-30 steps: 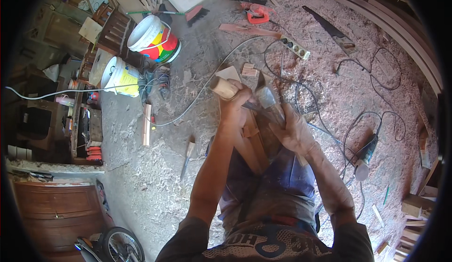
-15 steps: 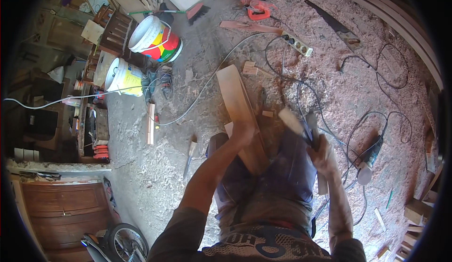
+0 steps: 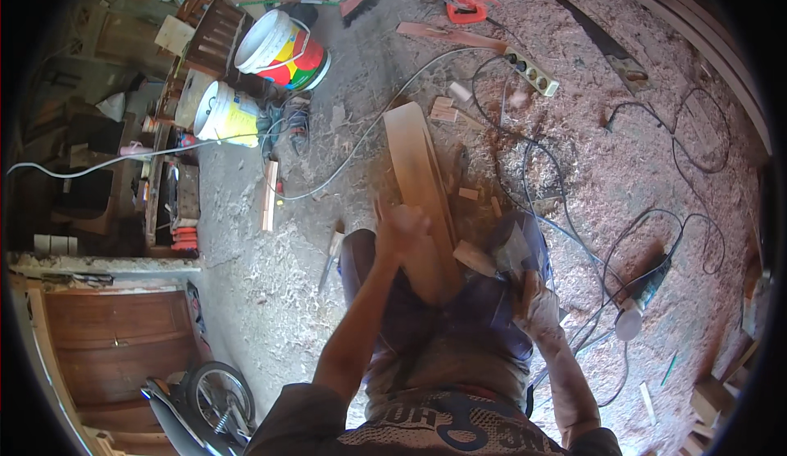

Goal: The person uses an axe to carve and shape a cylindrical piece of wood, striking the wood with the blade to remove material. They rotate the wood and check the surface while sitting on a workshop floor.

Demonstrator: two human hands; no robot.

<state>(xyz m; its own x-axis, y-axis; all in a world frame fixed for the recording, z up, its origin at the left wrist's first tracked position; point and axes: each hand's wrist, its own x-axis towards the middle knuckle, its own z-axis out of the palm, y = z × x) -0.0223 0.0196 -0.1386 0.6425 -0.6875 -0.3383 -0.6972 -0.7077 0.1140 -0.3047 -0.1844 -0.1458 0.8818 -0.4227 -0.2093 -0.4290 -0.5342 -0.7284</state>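
A long pale wooden board [image 3: 407, 148] slants between my knees, its near end close to my lap. My left hand [image 3: 403, 230] is over the board's left side, blurred, with fingers apart and nothing seen in them. At my right knee, my right hand [image 3: 537, 308] is closed round a tool smeared by motion. The tool has a pale wooden end [image 3: 475, 259] and a flat greyish part [image 3: 513, 251]; its exact kind cannot be made out. Beyond the board's far end is a small whitish piece [image 3: 460, 91], near a wooden block [image 3: 443, 110].
A chisel-like tool [image 3: 331, 261] lies left of my knee. To the right are looped cables, a power strip [image 3: 531, 73], a handsaw [image 3: 602, 42] and a power tool [image 3: 643, 292] among shavings. Paint buckets [image 3: 275, 46] stand at the far left, a red-framed saw [image 3: 467, 6] far ahead.
My left hand has moved slightly left and its fingers have spread. The right hand and tool have come lower and inward. A whitish piece now shows beyond the board. The view has shifted slightly.
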